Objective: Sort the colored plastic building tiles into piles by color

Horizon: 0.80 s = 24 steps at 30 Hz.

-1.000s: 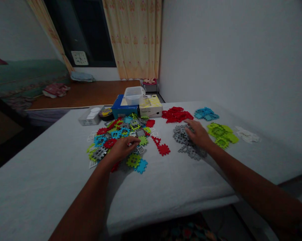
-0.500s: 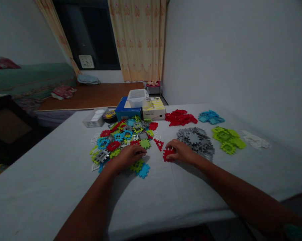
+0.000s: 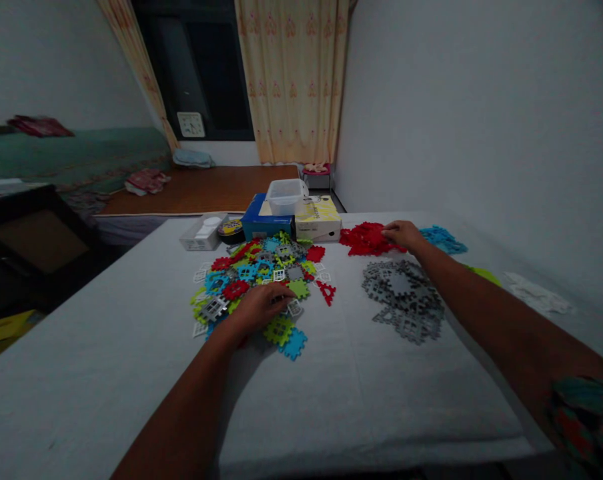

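Observation:
Over the near part of a mixed heap of interlocking plastic pieces (image 3: 236,290) rests my left hand (image 3: 259,307). Its fingers are loosely curled and the thumb stands apart, with a white window-shaped piece (image 3: 295,308) just by the fingertips. My right hand (image 3: 404,235) reaches to the pile of red plastic pieces (image 3: 364,239), fingertips pinched at its right edge. The red piece in that pinch blends with the pile, so its outline is hard to make out. A red triangular piece (image 3: 326,292) lies right of the mixed heap.
Grey pieces (image 3: 404,300) lie in front of my right forearm. Blue pieces (image 3: 444,240), lime-green pieces (image 3: 484,275) and white pieces (image 3: 539,292) form piles at the right. Behind stand a blue box (image 3: 266,223), a yellow-white box (image 3: 319,220), a clear tub (image 3: 285,195) and a white tray (image 3: 201,233).
My right hand has carried a red square piece away from the table's middle, back and right to the red pile. My left hand has stayed over the mixed heap. The view has shifted slightly left.

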Each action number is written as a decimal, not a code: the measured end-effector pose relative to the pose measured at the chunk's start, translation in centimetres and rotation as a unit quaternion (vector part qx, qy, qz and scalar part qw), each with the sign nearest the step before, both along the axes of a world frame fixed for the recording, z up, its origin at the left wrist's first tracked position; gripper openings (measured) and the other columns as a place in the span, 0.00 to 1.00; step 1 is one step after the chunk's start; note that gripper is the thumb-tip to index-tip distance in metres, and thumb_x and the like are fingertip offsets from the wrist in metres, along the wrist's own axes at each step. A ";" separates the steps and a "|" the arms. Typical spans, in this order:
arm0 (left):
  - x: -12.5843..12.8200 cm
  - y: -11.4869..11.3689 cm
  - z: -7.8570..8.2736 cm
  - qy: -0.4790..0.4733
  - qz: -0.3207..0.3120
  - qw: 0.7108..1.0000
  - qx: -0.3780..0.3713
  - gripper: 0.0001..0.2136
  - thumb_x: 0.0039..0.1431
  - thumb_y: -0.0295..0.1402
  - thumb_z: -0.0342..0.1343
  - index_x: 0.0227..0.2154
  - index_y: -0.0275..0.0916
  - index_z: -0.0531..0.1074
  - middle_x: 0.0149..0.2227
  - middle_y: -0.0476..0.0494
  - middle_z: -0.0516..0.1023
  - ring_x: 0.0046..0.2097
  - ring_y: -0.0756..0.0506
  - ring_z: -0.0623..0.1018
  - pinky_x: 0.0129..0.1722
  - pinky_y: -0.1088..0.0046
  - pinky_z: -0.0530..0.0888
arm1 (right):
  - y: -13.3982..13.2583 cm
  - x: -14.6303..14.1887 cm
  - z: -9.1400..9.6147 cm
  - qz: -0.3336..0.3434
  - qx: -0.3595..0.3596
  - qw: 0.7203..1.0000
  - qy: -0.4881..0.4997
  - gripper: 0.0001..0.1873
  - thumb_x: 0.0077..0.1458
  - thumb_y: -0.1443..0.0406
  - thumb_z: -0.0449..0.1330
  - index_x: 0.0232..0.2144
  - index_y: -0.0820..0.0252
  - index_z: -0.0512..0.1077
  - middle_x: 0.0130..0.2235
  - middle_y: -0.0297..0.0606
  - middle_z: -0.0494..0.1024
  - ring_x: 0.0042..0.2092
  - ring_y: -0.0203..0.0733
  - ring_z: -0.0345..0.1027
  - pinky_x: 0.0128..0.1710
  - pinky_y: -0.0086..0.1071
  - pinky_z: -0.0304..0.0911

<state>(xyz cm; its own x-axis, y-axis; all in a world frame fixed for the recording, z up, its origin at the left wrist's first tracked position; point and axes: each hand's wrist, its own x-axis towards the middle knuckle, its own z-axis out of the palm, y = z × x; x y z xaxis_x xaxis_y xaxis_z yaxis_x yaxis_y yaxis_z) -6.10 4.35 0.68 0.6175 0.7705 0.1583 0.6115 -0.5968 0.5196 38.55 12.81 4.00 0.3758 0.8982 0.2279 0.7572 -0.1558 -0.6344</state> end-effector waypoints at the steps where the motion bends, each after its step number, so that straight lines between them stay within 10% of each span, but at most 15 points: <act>1: -0.6 0.4 0.1 -0.017 0.039 0.999 0.016 0.14 0.62 0.38 0.51 0.43 0.43 0.79 0.45 0.46 0.82 0.46 0.44 0.80 0.47 0.69 0.74 | 0.5 0.1 -0.1 -0.015 -0.020 1.000 -0.003 0.10 0.50 0.65 0.65 0.34 0.67 0.77 0.29 0.43 0.79 0.29 0.39 0.70 0.30 0.31 0.66; 5: -3.9 2.2 1.2 -0.065 0.255 0.961 0.087 0.16 0.61 0.35 0.49 0.46 0.42 0.78 0.47 0.46 0.82 0.50 0.43 0.78 0.53 0.67 0.72 | 1.4 -1.0 0.4 -0.031 -0.031 0.998 -0.049 0.15 0.51 0.67 0.63 0.42 0.69 0.76 0.38 0.50 0.80 0.33 0.43 0.72 0.33 0.33 0.68; 9: -6.7 3.0 1.5 0.003 0.353 0.931 0.086 0.18 0.61 0.35 0.49 0.50 0.41 0.76 0.52 0.41 0.79 0.54 0.40 0.76 0.55 0.64 0.70 | -0.4 -5.7 0.9 0.101 0.048 0.986 -0.121 0.17 0.55 0.67 0.59 0.48 0.63 0.75 0.47 0.48 0.79 0.45 0.47 0.73 0.47 0.38 0.68; 16: -5.2 2.8 -0.5 0.098 0.233 0.964 0.087 0.19 0.61 0.41 0.55 0.53 0.41 0.74 0.58 0.36 0.73 0.57 0.38 0.72 0.58 0.60 0.68 | -7.6 -16.3 -2.2 0.367 0.096 0.923 -0.068 0.15 0.58 0.68 0.55 0.48 0.58 0.73 0.49 0.42 0.78 0.39 0.39 0.74 0.41 0.33 0.70; 24: -4.8 1.7 1.2 0.043 0.070 0.996 0.025 0.11 0.55 0.32 0.58 0.40 0.44 0.80 0.46 0.46 0.81 0.48 0.43 0.78 0.50 0.66 0.72 | -6.9 -21.0 -4.1 0.415 0.048 0.901 -0.114 0.16 0.55 0.71 0.59 0.46 0.59 0.75 0.48 0.44 0.78 0.48 0.46 0.73 0.49 0.40 0.67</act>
<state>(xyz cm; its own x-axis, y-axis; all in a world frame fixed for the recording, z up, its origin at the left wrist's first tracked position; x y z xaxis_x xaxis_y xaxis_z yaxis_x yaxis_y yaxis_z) -10.95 6.09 1.88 0.5168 0.8428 0.1504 0.7318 -0.5260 0.4333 17.53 5.89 -0.14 -0.4838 0.8203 0.3049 0.6999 0.5719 -0.4279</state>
